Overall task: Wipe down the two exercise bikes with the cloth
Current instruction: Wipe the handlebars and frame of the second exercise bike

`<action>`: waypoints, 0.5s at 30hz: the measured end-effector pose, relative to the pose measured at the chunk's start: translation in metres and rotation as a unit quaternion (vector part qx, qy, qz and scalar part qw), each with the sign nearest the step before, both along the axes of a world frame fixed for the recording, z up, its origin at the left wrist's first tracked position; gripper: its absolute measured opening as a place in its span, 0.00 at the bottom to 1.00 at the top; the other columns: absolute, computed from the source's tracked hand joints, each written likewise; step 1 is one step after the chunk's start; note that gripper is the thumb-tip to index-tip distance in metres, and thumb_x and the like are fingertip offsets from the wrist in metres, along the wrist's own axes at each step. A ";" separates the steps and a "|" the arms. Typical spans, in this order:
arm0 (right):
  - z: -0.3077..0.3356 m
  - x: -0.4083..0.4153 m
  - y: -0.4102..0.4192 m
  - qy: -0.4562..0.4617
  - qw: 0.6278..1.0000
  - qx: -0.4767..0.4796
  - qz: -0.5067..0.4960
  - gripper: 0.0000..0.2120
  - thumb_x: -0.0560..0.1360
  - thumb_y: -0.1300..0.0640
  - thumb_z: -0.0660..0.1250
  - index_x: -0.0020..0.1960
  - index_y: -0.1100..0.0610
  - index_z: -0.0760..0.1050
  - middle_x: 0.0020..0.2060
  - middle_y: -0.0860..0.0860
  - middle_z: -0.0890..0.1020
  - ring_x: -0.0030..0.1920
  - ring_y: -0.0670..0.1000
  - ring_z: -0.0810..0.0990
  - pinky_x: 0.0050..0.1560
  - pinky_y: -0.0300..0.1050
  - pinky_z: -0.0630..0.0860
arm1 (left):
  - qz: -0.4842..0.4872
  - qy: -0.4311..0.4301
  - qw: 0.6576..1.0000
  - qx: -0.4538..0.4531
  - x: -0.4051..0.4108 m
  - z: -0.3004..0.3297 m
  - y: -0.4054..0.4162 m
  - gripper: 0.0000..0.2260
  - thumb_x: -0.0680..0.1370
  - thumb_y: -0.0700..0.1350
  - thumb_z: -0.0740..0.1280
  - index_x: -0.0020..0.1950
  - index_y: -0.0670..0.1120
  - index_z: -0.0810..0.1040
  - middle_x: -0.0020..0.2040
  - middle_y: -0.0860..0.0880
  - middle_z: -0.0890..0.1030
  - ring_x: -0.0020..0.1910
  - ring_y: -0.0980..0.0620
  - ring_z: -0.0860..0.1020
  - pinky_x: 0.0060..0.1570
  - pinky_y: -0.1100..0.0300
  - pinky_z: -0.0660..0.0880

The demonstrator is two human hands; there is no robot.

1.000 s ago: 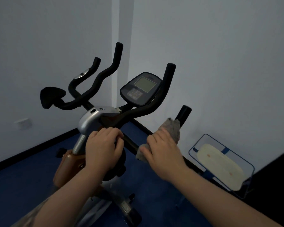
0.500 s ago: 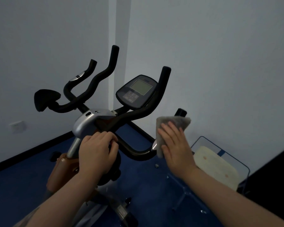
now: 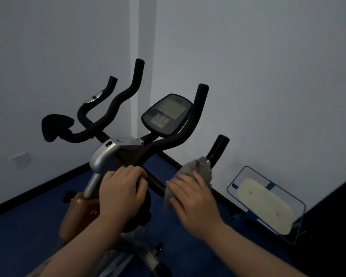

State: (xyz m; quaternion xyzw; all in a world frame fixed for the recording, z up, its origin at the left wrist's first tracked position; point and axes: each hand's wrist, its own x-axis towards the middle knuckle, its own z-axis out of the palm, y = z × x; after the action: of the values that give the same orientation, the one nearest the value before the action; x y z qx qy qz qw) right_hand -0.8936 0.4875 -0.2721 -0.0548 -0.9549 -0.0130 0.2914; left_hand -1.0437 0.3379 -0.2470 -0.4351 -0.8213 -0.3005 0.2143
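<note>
Exercise bike (image 3: 108, 156) stood in a room corner, console (image 3: 167, 114) between its handlebars (image 3: 196, 116). Left hand (image 3: 120, 192) sat on the bar near the stem; right hand (image 3: 192, 198) right of it, over a cloth (image 3: 200, 168) on the right bar. Tray (image 3: 266, 202) leaned against the wall further right.

1. Black handlebars (image 3: 126, 100) fan up and outward at the middle, with open gaps between the prongs through which a hand could pass.
2. The console (image 3: 167, 114) blocks the gap between the two middle prongs.
3. The left hand (image 3: 120, 193) holds the near bar beside the silver stem housing (image 3: 106, 154).
4. The right hand (image 3: 192, 198) presses the grey cloth (image 3: 200, 168) onto the right bar, below its free tip (image 3: 220, 144).
5. White walls close in just behind, far and right.
6. A blue-framed stand (image 3: 268, 202) occupies the floor to the right; bare blue floor lies at left.
</note>
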 end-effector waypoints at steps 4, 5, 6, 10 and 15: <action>0.028 0.014 0.028 -0.089 0.993 0.074 0.039 0.18 0.79 0.48 0.62 0.66 0.53 0.76 0.64 0.47 0.78 0.68 0.48 0.72 0.73 0.53 0.62 | -0.060 0.020 0.998 -0.004 -0.009 -0.006 -0.012 0.12 0.76 0.49 0.58 0.44 0.49 0.80 0.40 0.54 0.80 0.37 0.53 0.77 0.38 0.57 0.70; 0.030 0.017 0.029 -0.086 0.994 0.068 0.025 0.18 0.79 0.48 0.62 0.65 0.53 0.77 0.64 0.47 0.77 0.68 0.48 0.72 0.72 0.53 0.62 | -0.065 0.013 0.998 0.005 -0.012 -0.010 -0.017 0.12 0.77 0.49 0.58 0.45 0.48 0.80 0.41 0.54 0.80 0.39 0.53 0.78 0.39 0.57 0.71; 0.029 0.017 0.022 -0.072 0.996 0.056 0.001 0.17 0.78 0.48 0.63 0.64 0.53 0.78 0.64 0.47 0.78 0.68 0.48 0.72 0.72 0.54 0.63 | -0.064 0.001 0.998 0.020 -0.015 -0.015 -0.022 0.12 0.77 0.49 0.58 0.46 0.48 0.81 0.43 0.53 0.80 0.42 0.53 0.77 0.41 0.58 0.72; 0.012 -0.013 -0.028 -0.032 0.997 0.014 -0.075 0.17 0.71 0.52 0.72 0.58 0.57 0.82 0.51 0.48 0.84 0.52 0.47 0.82 0.67 0.50 0.71 | -0.033 -0.062 0.993 0.095 -0.015 -0.028 -0.028 0.14 0.79 0.48 0.59 0.52 0.44 0.82 0.53 0.50 0.81 0.53 0.54 0.75 0.57 0.67 0.66; 0.045 -0.009 -0.020 -0.118 0.993 0.008 -0.024 0.24 0.67 0.47 0.77 0.60 0.53 0.80 0.50 0.44 0.85 0.50 0.43 0.82 0.63 0.45 0.73 | -0.049 -0.115 0.986 0.110 -0.016 -0.032 -0.030 0.14 0.79 0.49 0.58 0.52 0.45 0.82 0.56 0.51 0.80 0.56 0.54 0.77 0.58 0.65 0.68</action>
State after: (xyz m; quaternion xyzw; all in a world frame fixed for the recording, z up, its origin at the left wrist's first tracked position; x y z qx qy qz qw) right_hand -0.9027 0.4675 -0.2272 -0.0734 -0.9809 -0.0345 0.1769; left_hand -1.0596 0.3078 -0.2794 -0.4113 -0.7798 -0.4474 0.1500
